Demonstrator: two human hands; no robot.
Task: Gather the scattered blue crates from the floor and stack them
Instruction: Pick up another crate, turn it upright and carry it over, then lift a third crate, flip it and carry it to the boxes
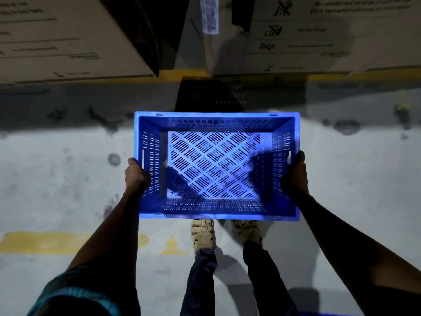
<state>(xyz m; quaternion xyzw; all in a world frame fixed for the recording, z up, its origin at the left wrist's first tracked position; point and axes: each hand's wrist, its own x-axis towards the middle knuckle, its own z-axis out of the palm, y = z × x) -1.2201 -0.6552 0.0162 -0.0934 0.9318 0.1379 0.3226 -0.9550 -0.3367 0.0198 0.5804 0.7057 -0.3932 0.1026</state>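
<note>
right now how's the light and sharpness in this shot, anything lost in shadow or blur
Head view: a bright patch lights the blue crate and the floor around it, nearly washing out the crate's rim; the left hand and right hand gripping its short sides are dark silhouettes; the cardboard boxes behind sit in dim light, their print blurred past reading; the wide lens bends lines near the edges.

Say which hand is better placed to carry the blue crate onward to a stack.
Neither alone, likely both: left hand grips the blue crate at its left wall, right hand grips the right wall, evenly opposed.
</note>
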